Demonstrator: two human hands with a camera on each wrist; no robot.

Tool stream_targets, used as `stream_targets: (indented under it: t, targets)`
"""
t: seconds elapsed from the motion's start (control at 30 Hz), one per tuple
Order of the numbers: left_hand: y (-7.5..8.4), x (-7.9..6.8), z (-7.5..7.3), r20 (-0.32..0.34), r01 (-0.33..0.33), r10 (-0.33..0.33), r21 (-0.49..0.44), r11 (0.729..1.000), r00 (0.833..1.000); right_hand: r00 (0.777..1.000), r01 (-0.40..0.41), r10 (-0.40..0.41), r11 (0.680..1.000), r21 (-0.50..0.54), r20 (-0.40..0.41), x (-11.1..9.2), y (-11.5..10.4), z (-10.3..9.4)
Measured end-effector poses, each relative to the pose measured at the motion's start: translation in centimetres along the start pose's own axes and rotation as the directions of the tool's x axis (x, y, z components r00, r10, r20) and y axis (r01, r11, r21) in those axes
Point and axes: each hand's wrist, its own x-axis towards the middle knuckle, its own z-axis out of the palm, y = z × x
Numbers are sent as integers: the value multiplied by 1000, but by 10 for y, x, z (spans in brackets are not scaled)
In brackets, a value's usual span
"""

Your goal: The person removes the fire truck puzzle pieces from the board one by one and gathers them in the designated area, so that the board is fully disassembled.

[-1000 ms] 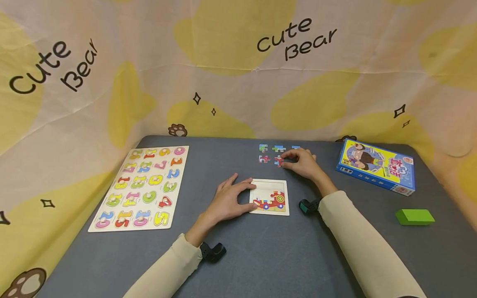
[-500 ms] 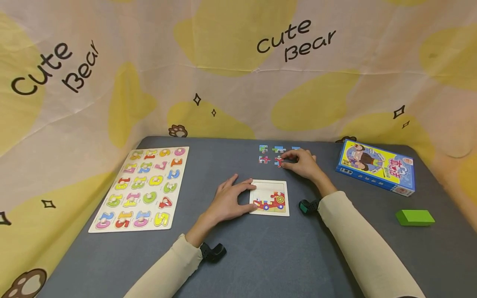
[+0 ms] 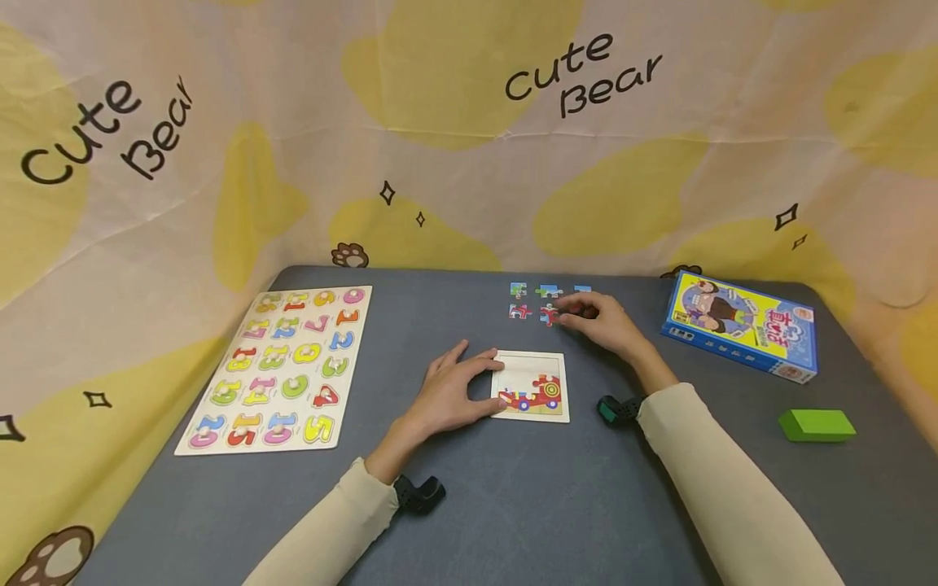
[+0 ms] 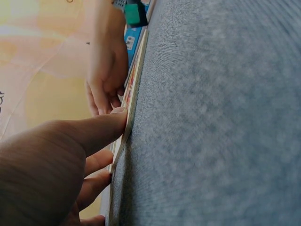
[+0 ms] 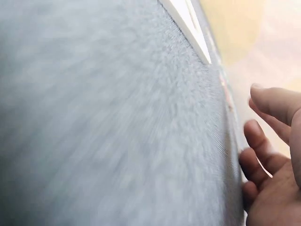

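Observation:
A small square puzzle tray (image 3: pixel 567 382) lies mid-table, with joined pieces of a red vehicle picture (image 3: pixel 541 395) along its lower part. My left hand (image 3: pixel 450 395) rests at its left side, thumb and fingers spread. In the left wrist view the thumb touches the tray's edge (image 4: pixel 135 89). Beyond the tray, loose jigsaw pieces stand in two rows; one red piece (image 3: pixel 548 315) is nearest to my right hand (image 3: pixel 602 324). In the right wrist view the right fingers (image 5: pixel 256 134) bend loosely, and nothing shows between them and the thumb.
A number board (image 3: pixel 267 370) lies on the left. At the right are a blue and yellow box (image 3: pixel 740 325) and a green block (image 3: pixel 817 426). A patterned cloth (image 3: pixel 454 98) hangs behind the table. Other loose pieces include a green-blue one (image 3: pixel 518 290).
My right hand has drawn back slightly to the right from the red jigsaw piece, which stays in its row. The left hand and the tray have not moved.

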Motion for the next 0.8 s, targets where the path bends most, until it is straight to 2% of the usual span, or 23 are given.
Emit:
stream_targets:
  t: [0.2, 0.37, 0.5, 0.63, 0.8]
  targets:
    - [2, 1, 0, 5, 11, -11, 5, 1000, 1000, 993, 74, -75, 997, 13, 94, -26, -7, -6]
    - [2, 1, 1, 11, 25, -25, 10, 1000, 1000, 967, 152, -156, 988, 35, 202, -44, -17, -1]
    - [2, 1, 1, 17, 31, -31, 9, 999, 999, 949, 215, -194, 975, -60, 250, -55, -24, 8]
    - [2, 2, 1, 16, 22, -22, 5, 1000, 1000, 945, 233, -184, 959, -161, 270, -61, -29, 14]
    - [2, 3, 1, 19, 21, -21, 7, 1000, 1000, 944, 234, -171, 949, -209, 281, -64, -33, 17]
